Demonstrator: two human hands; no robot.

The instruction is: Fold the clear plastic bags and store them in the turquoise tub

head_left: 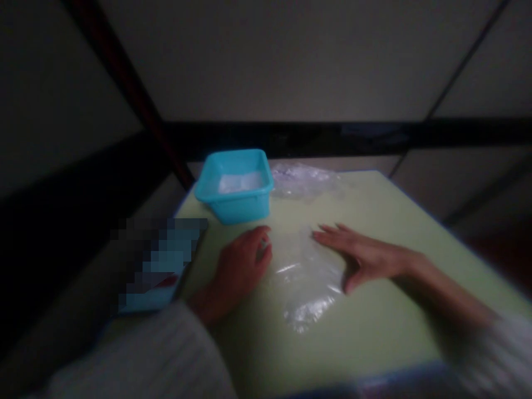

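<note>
A clear plastic bag (307,277) lies flat on the table, its creases catching the light. At its left edge my left hand (245,260) is closed, with thumb and fingers curled together on what looks like the bag's edge. My right hand (361,255) is open at the bag's right side, fingers stretched out and thumb apart, touching the plastic. Just beyond my left hand stands a turquoise plastic basket (239,208) with something white (241,182) inside.
More crumpled clear plastic (305,180) lies right of the basket at the far end. A dark-edged flat object (166,266), partly blurred out, lies at the table's left edge. The yellow-green table (374,332) has a blue rim, with a pale wall (291,66) behind.
</note>
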